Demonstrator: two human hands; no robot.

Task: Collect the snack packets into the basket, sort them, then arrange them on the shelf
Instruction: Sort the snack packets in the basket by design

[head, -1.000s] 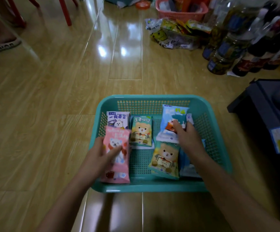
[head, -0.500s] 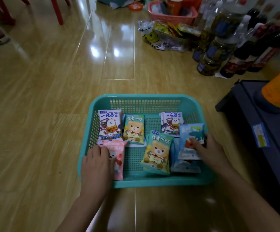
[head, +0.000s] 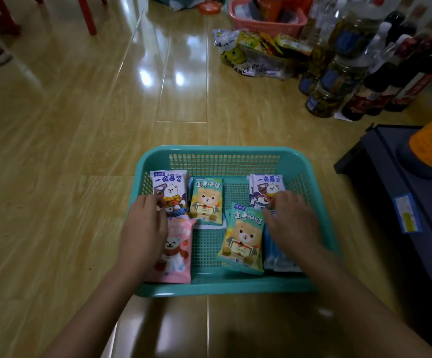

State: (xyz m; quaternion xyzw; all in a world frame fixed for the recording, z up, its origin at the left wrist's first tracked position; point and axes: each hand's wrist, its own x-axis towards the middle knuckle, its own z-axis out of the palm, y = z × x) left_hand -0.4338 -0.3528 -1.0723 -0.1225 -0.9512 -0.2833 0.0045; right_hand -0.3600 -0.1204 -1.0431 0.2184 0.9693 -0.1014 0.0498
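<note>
Glossy wooden floor [head: 80,151], with a teal basket [head: 225,286] of snack packets and both hands inside it.
The left hand [head: 142,228] lies over the pink packet [head: 177,254], bent fingertips on the lower edge of the back-left white-and-purple packet [head: 169,188]; I can't tell whether they pinch it. The right hand [head: 293,220] is spread flat on the blue packets [head: 279,262], fingertips reaching a second white-and-purple packet [head: 268,186]. Between the hands lie a back green bear packet [head: 206,201] and a front green bear packet [head: 243,241].
</note>
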